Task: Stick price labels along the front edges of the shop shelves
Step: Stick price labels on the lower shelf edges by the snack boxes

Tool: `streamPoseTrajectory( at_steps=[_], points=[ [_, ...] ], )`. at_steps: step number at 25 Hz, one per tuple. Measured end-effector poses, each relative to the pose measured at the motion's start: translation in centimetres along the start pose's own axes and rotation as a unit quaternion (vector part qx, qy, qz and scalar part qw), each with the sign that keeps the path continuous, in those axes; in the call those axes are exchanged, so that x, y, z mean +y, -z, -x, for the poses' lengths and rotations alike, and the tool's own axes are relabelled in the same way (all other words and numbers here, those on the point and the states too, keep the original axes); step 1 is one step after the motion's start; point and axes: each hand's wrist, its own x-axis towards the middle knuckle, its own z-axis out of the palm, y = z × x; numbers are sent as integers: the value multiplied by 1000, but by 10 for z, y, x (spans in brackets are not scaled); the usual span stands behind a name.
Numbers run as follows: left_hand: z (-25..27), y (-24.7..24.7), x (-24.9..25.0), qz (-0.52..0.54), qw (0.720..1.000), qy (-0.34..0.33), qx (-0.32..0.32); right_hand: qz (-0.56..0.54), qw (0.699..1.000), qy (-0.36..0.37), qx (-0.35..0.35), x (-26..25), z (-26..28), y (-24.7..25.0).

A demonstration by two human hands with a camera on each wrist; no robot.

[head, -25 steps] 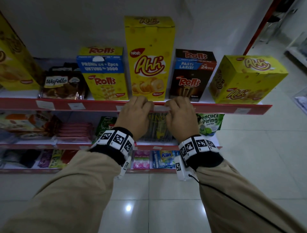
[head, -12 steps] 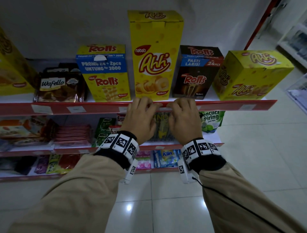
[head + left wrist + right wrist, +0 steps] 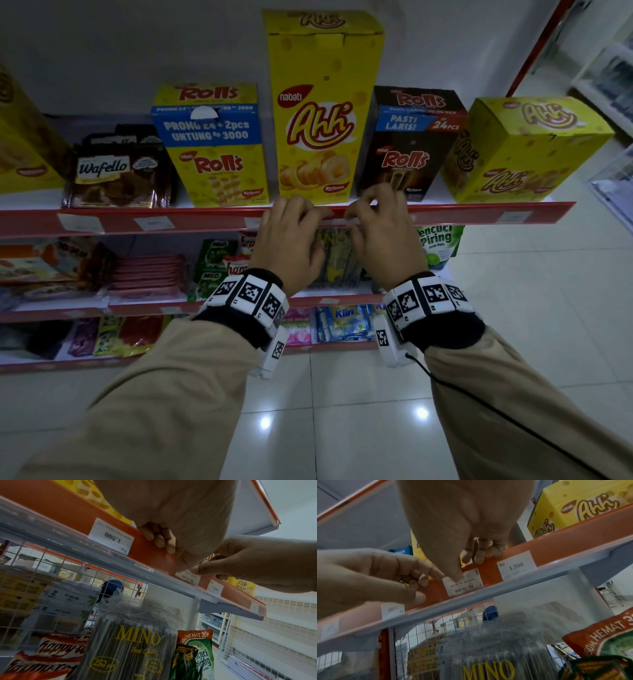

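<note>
The red front strip (image 3: pixel 205 221) of the top shelf runs across the head view. A white price label (image 3: pixel 462 584) sits on it below the tall yellow Ahh box (image 3: pixel 322 109). My right hand (image 3: pixel 373 222) hooks its fingers over the strip's top edge, and its thumb presses the label against the strip. My left hand (image 3: pixel 298 222) is just left of it; its forefinger tip touches the label's upper left corner, and its thumb (image 3: pixel 419 597) rests on the bare strip. From the head, only a sliver of the label (image 3: pixel 337 223) shows between the hands.
Other price labels sit on the same strip: two at the left (image 3: pixel 80 222) (image 3: pixel 154 223), one at the far right (image 3: pixel 513 216) and a "1.500" label (image 3: pixel 517 565) right of my right hand. Snack boxes stand above. A Mino pack (image 3: pixel 135 649) stands on the shelf below.
Both hands stay at the same spot on the strip. Their fingers have arched up from lying flat, and the head camera has come closer to the shelf.
</note>
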Motion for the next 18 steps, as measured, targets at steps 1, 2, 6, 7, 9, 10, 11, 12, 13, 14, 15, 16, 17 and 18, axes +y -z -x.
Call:
streamPoseTrajectory(
  at_steps=[1,2,6,7,9,10,11,12,13,14,15,16,17,18],
  points=[
    [0,1,-1,11,1000,3,1,-15,1000,-10,-3,2,-2,2],
    [-1,2,-1,21,1000,5,1,-31,999,-22,-9,3,-5,3],
    [-3,4,-2,76,997,20,15,-205,975,-82,29,7,-13,10],
    [-3,4,-3,98,995,28,22,-284,950,-112,59,5,-14,12],
    [-4,4,-2,141,988,46,36,-417,888,-164,102,-2,-14,13],
    [-4,4,-2,157,985,53,41,-469,856,-189,109,-5,-13,11],
    [-4,4,-2,168,983,57,45,-514,824,-213,111,-9,-13,9],
    [-3,4,-1,177,981,59,49,-556,789,-235,112,-13,-12,7],
    [-3,5,-1,185,980,60,52,-593,757,-250,112,-17,-12,5],
    [-3,5,-1,190,978,60,55,-619,733,-259,111,-21,-11,2],
    [-3,5,-1,194,977,61,59,-633,719,-266,108,-25,-9,-1],
    [-3,4,-2,194,977,62,62,-642,710,-271,102,-29,-8,-3],
    [-3,4,-2,192,977,63,63,-652,701,-275,93,-33,-6,-6],
    [-4,3,-3,187,978,63,61,-661,692,-279,82,-36,-4,-7]
  ],
)
